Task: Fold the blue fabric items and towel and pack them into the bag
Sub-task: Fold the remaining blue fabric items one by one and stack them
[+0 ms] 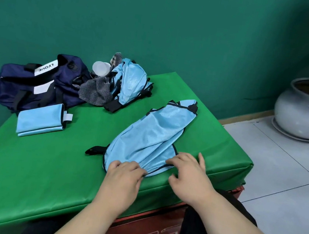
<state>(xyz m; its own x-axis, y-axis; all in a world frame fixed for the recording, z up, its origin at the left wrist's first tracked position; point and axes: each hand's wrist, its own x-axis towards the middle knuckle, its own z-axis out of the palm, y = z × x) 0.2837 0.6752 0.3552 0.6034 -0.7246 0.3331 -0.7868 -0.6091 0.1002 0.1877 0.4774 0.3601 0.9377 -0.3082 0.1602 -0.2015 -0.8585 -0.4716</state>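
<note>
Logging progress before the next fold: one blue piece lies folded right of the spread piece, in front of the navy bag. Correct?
Wrong side. In the head view the folded blue piece lies left of the spread piece, in front of the navy bag.

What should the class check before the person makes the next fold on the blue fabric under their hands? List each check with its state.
1. Hands on the light blue fabric item: ok; the left hand curls on its near hem, the right hand rests on it.
2. Fabric smooth: not ok; wrinkled.
3. Fabric fully on the green table cover: ok.
4. Navy duffel bag open: cannot tell.
5. Everything else folded: not ok; the crumpled blue item and grey striped towel lie unfolded; one folded blue piece is done.
</note>
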